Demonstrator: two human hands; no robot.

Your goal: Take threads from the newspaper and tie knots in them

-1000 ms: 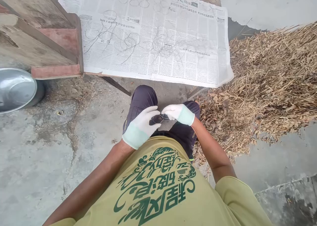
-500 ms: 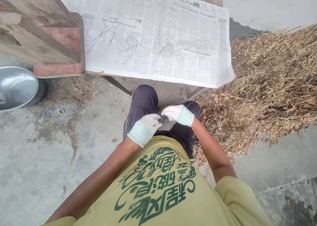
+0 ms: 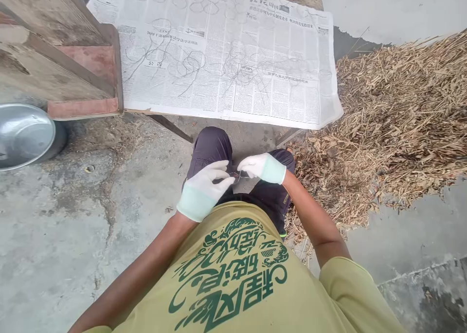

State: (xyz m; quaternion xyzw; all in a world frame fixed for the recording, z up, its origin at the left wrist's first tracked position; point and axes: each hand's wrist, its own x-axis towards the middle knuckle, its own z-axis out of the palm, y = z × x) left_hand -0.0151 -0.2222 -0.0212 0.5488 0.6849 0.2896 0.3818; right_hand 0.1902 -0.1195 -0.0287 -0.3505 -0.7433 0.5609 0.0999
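Observation:
Over my lap, my right hand [image 3: 260,166] in a white glove with a pale green cuff pinches a thin wire [image 3: 240,176]. Part of the wire makes a small loop in the gap between my hands. My left hand [image 3: 204,186], gloved the same way, is just left of it. Its thumb and fingers are apart, with the thumb tip close to the loop; whether they touch, I cannot tell. Beyond my knees, several thin wire loops and tangled wire pieces [image 3: 189,68] lie on newspaper [image 3: 280,41] spread over a table.
A wooden bench or stool [image 3: 85,63] rests at the table's left end. Below it on the concrete floor stands a metal pot [image 3: 25,136]. A heap of dry straw [image 3: 404,124] spreads along the right side.
My left hand has drawn back to the left and its fingers have opened away from the wire. My right hand keeps its pinch in nearly the same place.

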